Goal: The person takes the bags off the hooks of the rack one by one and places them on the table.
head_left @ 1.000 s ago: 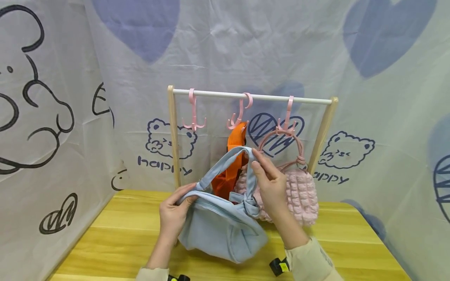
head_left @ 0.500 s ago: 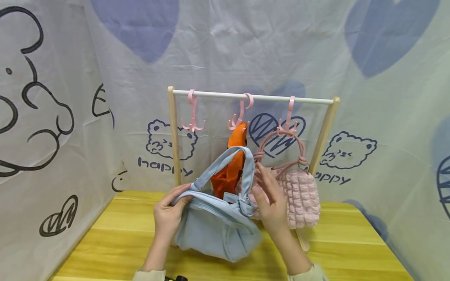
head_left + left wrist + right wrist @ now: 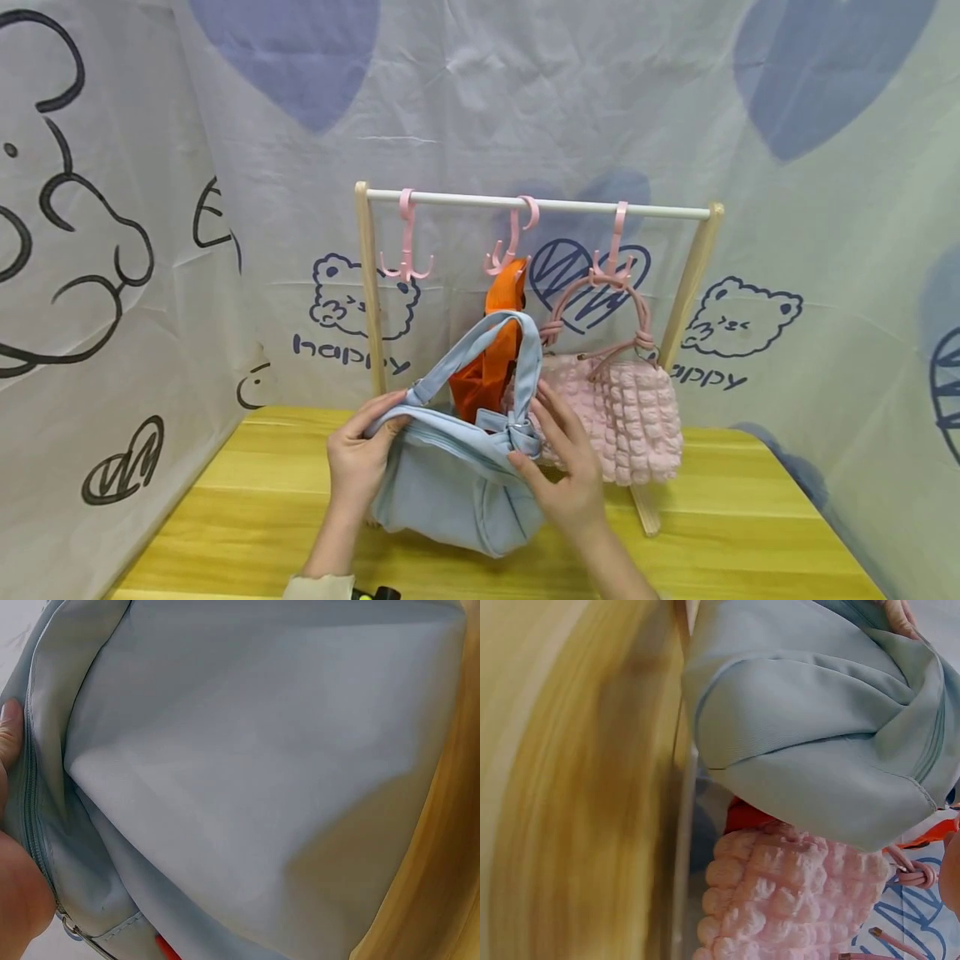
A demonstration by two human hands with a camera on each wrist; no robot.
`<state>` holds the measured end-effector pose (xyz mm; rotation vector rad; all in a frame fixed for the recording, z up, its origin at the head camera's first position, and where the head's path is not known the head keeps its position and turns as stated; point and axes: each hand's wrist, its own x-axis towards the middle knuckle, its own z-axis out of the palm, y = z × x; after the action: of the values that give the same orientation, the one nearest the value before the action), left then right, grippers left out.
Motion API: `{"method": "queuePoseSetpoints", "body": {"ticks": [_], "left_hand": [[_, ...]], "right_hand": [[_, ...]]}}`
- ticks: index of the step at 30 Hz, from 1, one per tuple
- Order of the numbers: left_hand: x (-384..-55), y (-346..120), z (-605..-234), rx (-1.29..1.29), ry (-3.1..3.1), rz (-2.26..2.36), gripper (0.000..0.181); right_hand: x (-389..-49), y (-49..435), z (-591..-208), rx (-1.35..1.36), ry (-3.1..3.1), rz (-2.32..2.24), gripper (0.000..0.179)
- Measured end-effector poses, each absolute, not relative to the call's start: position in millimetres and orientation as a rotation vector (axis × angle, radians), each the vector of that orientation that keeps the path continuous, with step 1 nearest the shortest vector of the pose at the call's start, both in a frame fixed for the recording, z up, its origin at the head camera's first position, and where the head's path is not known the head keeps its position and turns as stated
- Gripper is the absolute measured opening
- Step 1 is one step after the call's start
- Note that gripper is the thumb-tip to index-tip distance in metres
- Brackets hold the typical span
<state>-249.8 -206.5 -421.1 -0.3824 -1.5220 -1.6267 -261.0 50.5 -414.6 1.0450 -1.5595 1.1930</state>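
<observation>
Printed cloth (image 3: 465,83) hangs behind our wooden table (image 3: 225,500). Lower centre-left: left hand (image 3: 360,454) grips the blue bag (image 3: 450,500) at its left end. Above, we see a bare pink hook (image 3: 407,237). Orange bag (image 3: 472,390), mid-frame: hung. Right hand (image 3: 570,479): spread wide at the blue bag's right end. Pink bag (image 3: 637,408), centre-right: hung. We judge two done, blue left.

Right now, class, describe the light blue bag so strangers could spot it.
Find the wooden rack on the yellow table. In front of it, the left hand grips the light blue bag by its top edge. The orange bag and pink bag behind it hang from hooks; this one does not.
</observation>
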Motion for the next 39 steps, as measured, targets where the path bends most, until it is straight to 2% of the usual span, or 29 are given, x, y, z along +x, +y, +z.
{"method": "queuePoseSetpoints", "body": {"ticks": [10, 24, 39], "left_hand": [[-249, -205, -419, -0.280, -1.557, -1.617, 0.030], [-243, -202, -418, -0.179, -1.627, -1.687, 0.028], [-218, -222, -418, -0.107, -1.619, -1.749, 0.023]], "right_hand": [[-260, 45, -425, 1.115, -1.487, 1.147, 0.058], [-258, 36, -431, 1.117, -1.415, 1.196, 0.028], [-249, 18, -438, 1.156, -1.411, 1.283, 0.033]]}}
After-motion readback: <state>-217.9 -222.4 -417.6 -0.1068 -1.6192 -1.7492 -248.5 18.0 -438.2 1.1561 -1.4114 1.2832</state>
